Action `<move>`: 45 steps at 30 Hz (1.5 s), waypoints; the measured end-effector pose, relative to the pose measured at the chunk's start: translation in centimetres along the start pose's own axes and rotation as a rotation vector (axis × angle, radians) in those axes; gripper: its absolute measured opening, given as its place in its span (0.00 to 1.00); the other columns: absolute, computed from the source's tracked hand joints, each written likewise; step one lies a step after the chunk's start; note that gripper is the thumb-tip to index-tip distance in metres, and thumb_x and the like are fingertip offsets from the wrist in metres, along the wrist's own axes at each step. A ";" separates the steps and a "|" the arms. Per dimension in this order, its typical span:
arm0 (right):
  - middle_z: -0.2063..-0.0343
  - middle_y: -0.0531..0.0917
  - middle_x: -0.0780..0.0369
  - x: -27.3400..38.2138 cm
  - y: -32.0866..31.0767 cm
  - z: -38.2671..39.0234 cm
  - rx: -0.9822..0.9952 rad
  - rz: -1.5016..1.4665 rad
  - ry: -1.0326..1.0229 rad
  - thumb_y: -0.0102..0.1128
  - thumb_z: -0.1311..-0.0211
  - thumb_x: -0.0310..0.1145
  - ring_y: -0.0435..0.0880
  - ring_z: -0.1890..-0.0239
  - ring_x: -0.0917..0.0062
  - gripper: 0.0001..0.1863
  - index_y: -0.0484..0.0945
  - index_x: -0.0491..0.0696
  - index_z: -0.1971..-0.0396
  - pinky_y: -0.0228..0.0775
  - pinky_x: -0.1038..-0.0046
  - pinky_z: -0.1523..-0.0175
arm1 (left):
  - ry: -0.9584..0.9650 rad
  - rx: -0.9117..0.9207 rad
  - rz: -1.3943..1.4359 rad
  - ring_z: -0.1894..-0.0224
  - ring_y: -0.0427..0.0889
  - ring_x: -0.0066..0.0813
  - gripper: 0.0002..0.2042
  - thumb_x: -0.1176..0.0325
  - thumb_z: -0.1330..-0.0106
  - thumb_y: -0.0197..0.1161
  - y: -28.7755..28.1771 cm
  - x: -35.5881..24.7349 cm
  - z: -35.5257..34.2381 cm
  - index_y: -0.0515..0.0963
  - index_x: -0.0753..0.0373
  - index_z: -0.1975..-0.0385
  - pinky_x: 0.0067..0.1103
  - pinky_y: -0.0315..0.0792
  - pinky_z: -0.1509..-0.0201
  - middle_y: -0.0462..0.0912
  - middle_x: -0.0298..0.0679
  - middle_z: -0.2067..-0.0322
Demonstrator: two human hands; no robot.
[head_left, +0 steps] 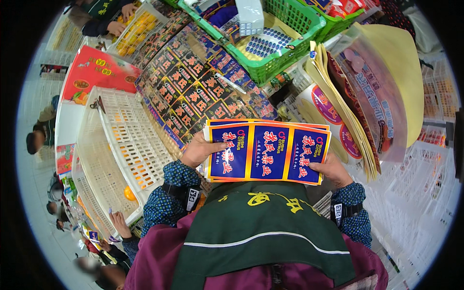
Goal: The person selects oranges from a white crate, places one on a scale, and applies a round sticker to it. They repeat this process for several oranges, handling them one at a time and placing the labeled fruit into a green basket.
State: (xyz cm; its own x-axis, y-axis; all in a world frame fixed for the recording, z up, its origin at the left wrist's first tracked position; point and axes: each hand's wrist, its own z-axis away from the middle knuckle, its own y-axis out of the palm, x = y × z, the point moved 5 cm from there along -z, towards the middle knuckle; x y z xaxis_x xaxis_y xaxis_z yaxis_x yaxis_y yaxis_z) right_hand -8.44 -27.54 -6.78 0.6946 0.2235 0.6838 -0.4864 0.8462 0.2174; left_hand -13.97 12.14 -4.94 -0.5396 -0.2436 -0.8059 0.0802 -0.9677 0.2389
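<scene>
A thin stack of printed label sheets [271, 153], blue panels with yellow, orange and red borders, lies in front of my apron between both hands. Its top edges are slightly uneven, with several sheets showing. My left hand [199, 151] grips the left edge, thumb on top and fingers mostly hidden underneath. At the right edge, my right hand [334, 170] pinches the sheets the same way. Just beyond the stack spreads a work surface [186, 96] covered with dark printed labels. A thin white stick-like object [231, 83] lies on it.
White plastic baskets [107, 126] stand at left, with an orange [129, 194] in one. A green crate [278, 67] holds blue-dotted sheets at the far side. Upright paper and plastic sheets [355, 96] lean at right. Another person's hand [116, 28] reaches toward oranges [141, 30] at far left.
</scene>
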 end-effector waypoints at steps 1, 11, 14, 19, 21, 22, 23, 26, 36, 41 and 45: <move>0.49 0.86 0.59 0.4 -0.3 -0.3 -0.013 0.074 -0.054 0.70 0.36 0.32 0.85 0.49 0.75 0.25 0.78 0.42 0.40 0.77 0.70 0.40 | -0.002 -0.008 -0.024 0.54 0.87 0.24 0.18 0.80 0.36 0.71 -0.3 0.2 0.1 0.82 0.66 0.46 0.26 0.82 0.46 0.89 0.40 0.53; 0.42 0.79 0.49 14.4 5.6 -3.0 -0.068 1.019 -0.863 0.60 0.32 0.37 0.77 0.39 0.56 0.31 0.68 0.42 0.33 0.67 0.61 0.33 | -0.029 0.084 -0.182 0.59 0.88 0.22 0.16 0.74 0.34 0.71 0.3 -0.1 1.2 0.83 0.67 0.47 0.24 0.82 0.51 0.90 0.39 0.58; 0.51 0.82 0.46 13.2 11.9 -6.7 0.285 1.087 -0.579 0.65 0.36 0.40 0.81 0.48 0.51 0.30 0.71 0.44 0.37 0.73 0.58 0.43 | -0.075 0.030 -0.305 0.62 0.90 0.32 0.25 0.56 0.41 0.77 -0.2 -0.5 1.0 0.84 0.68 0.49 0.27 0.83 0.53 0.90 0.48 0.61; 0.66 0.84 0.48 13.3 13.8 -7.4 0.335 1.118 -0.370 0.68 0.41 0.36 0.83 0.59 0.47 0.20 0.76 0.46 0.51 0.74 0.54 0.55 | -0.079 0.108 -0.341 0.66 0.89 0.25 0.20 0.60 0.35 0.73 -0.3 -1.2 1.9 0.84 0.71 0.53 0.24 0.82 0.60 0.91 0.44 0.63; 0.67 0.83 0.48 13.7 13.7 -7.8 0.344 1.174 -0.401 0.68 0.41 0.35 0.83 0.61 0.47 0.15 0.77 0.44 0.57 0.74 0.54 0.57 | -0.006 0.147 -0.242 0.66 0.88 0.23 0.16 0.64 0.33 0.71 0.0 -1.3 2.0 0.84 0.71 0.54 0.23 0.82 0.59 0.91 0.42 0.64; 0.67 0.83 0.47 13.6 13.7 -8.1 0.354 1.182 -0.409 0.68 0.41 0.34 0.83 0.61 0.47 0.15 0.78 0.44 0.58 0.74 0.54 0.57 | 0.000 0.139 -0.230 0.66 0.88 0.23 0.14 0.66 0.33 0.71 0.0 -1.2 1.9 0.84 0.70 0.54 0.23 0.82 0.58 0.91 0.41 0.64; 0.67 0.83 0.47 13.5 13.7 -8.4 0.365 1.193 -0.419 0.67 0.41 0.34 0.83 0.61 0.47 0.14 0.78 0.44 0.59 0.74 0.54 0.57 | -0.010 0.137 -0.250 0.66 0.88 0.23 0.14 0.65 0.33 0.71 0.1 -0.8 1.8 0.84 0.70 0.55 0.23 0.82 0.58 0.91 0.41 0.65; 0.67 0.83 0.48 13.0 13.7 -9.2 0.344 1.173 -0.428 0.67 0.40 0.33 0.82 0.62 0.48 0.11 0.80 0.45 0.61 0.75 0.55 0.58 | -0.070 0.102 -0.347 0.66 0.88 0.24 0.13 0.66 0.34 0.71 -0.3 0.5 1.4 0.85 0.70 0.57 0.25 0.81 0.59 0.90 0.41 0.65; 0.68 0.88 0.60 12.7 9.9 -8.9 0.521 1.016 -0.068 0.72 0.40 0.31 0.85 0.68 0.78 0.16 0.83 0.41 0.54 0.78 0.72 0.58 | 0.009 0.021 -0.198 0.63 0.87 0.21 0.13 0.69 0.35 0.71 -1.4 2.6 1.3 0.84 0.70 0.55 0.23 0.81 0.56 0.90 0.40 0.64; 0.77 0.85 0.67 10.9 9.7 -10.9 0.492 1.142 0.196 0.69 0.36 0.31 0.80 0.76 0.84 0.10 0.87 0.42 0.59 0.75 0.75 0.68 | 0.064 0.023 -0.177 0.65 0.84 0.19 0.10 0.69 0.33 0.69 -1.3 3.6 1.7 0.85 0.70 0.59 0.24 0.78 0.60 0.90 0.39 0.67; 0.76 0.84 0.69 10.1 9.6 -12.3 0.488 1.143 0.288 0.66 0.34 0.29 0.75 0.80 0.89 0.08 0.87 0.43 0.59 0.69 0.80 0.76 | 0.124 -0.056 -0.087 0.63 0.83 0.17 0.10 0.71 0.32 0.68 -1.5 5.8 2.6 0.85 0.70 0.56 0.22 0.78 0.57 0.90 0.38 0.66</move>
State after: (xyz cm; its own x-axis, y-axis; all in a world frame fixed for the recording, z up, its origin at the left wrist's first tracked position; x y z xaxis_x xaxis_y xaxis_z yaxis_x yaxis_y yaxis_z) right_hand 0.45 -11.21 -6.30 -0.1874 0.8522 0.4884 -0.9819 -0.1477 -0.1189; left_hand -19.45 12.30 -8.56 -0.4395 -0.1612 -0.8836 0.0855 -0.9868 0.1375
